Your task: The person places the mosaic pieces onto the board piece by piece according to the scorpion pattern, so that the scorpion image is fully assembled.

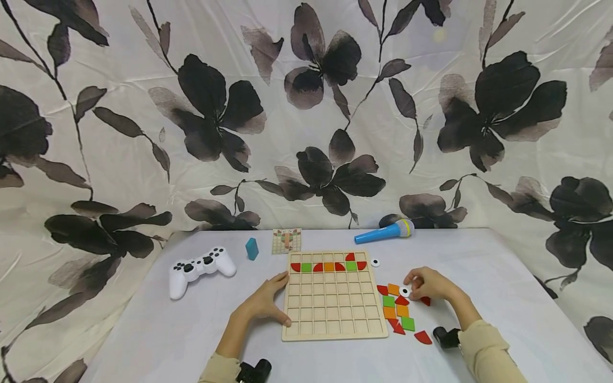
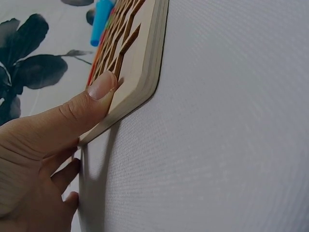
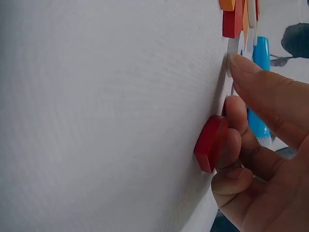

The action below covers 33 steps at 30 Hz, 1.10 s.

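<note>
In the head view a wooden grid board [image 1: 330,303] lies flat, with a row of red, green and orange pieces near its far side and one red piece above that row. My left hand [image 1: 262,302] rests at its left edge, fingers spread apart. The thumb [image 2: 102,87] presses on the frame near a corner in the left wrist view. At the right of the board, my right hand [image 1: 428,284] pinches a white round eye piece [image 1: 404,291] with a black dot. Beside its curled fingers lies a red piece [image 3: 211,142].
Loose pieces, among them a green square [image 1: 408,324] and a red piece [image 1: 423,338], lie right of the board. Another eye disc [image 1: 375,262] sits by its corner. Around the back are a pattern card [image 1: 287,241], teal block [image 1: 251,249], white game controller [image 1: 203,271] and blue microphone [image 1: 383,232].
</note>
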### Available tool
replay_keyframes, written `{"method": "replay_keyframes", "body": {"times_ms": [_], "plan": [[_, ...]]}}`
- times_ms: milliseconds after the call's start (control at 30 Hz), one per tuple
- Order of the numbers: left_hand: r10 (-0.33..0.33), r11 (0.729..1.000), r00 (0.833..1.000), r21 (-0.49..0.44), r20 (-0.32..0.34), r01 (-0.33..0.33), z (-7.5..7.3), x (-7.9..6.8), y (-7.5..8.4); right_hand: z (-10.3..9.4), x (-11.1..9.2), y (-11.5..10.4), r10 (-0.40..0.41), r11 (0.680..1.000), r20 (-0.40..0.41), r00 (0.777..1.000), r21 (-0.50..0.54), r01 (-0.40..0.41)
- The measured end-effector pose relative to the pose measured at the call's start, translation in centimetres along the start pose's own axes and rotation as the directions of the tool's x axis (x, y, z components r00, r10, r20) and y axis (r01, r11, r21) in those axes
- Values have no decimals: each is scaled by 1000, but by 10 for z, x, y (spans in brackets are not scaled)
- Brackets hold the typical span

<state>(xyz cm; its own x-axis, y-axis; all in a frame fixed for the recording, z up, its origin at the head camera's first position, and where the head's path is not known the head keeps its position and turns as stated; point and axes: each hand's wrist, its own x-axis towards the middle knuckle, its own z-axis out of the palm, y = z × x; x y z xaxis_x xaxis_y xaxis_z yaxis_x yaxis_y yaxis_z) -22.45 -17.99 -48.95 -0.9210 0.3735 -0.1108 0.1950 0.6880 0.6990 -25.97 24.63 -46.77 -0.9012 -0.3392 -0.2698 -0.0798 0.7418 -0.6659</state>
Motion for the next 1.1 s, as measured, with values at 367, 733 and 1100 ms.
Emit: {"method": "replay_keyframes", "body": {"times_ms": [367, 733, 1100], "plan": [[-5, 1000, 1000, 2, 3, 5, 0, -1, 0, -4, -8, 3, 26, 999, 9, 1000, 36, -26], [-7, 1000, 1000, -3, -3, 7, -1, 0, 0, -8, -12, 11, 0, 1000, -55, 998, 7, 1], [-15, 1000, 1000, -6, -3, 15, -1, -1, 0, -5, -10, 7, -13, 1000, -34, 999, 17, 13]]}}
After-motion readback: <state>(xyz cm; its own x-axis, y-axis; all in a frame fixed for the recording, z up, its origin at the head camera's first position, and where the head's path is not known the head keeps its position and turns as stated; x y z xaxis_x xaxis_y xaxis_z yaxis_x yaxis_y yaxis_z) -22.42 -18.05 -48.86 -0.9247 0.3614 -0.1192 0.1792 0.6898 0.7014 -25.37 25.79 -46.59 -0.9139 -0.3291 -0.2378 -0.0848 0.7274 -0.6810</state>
